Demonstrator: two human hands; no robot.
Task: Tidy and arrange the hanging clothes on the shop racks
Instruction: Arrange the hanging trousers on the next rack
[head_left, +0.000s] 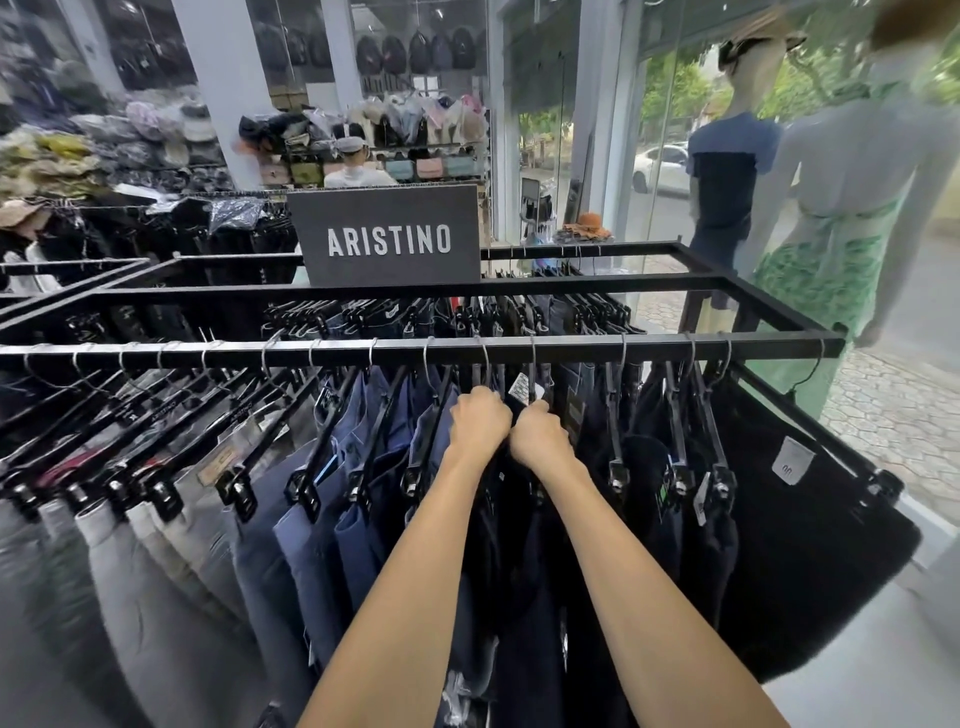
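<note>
Both hands are raised side by side, almost touching, just under the front rail (571, 349) of the rack. The left hand (480, 421) and the right hand (540, 434) are each closed, fingers curled away from the camera into the top of the dark trousers (524, 597) that hang straight below them. Exactly what the fingertips grip is hidden behind the knuckles. A white price tag (518, 387) shows just above the right hand.

Along the same rail the clothes hang from black clip hangers (614, 447) with metal hooks. To the left of the hands come blue trousers (311, 545), then grey trousers (130, 571) packed tightly and tilted toward the left edge. To the right hang more dark pairs, and at the rail's end a black garment (805, 545) with a white label faces outward.

Behind the front rail a second rail (208, 299) carries another row of dark trousers. On it stands a dark sign (387, 239) reading ARISTINO.

Farther back, shelves of bags (389, 135) fill the rear wall, and a person in a white top (358, 176) stands before them. At the right, by the glass shopfront, stand two mannequins: one in a blue top (727, 171) and one in a green dress (831, 249). A white car (660, 163) is visible outside.
</note>
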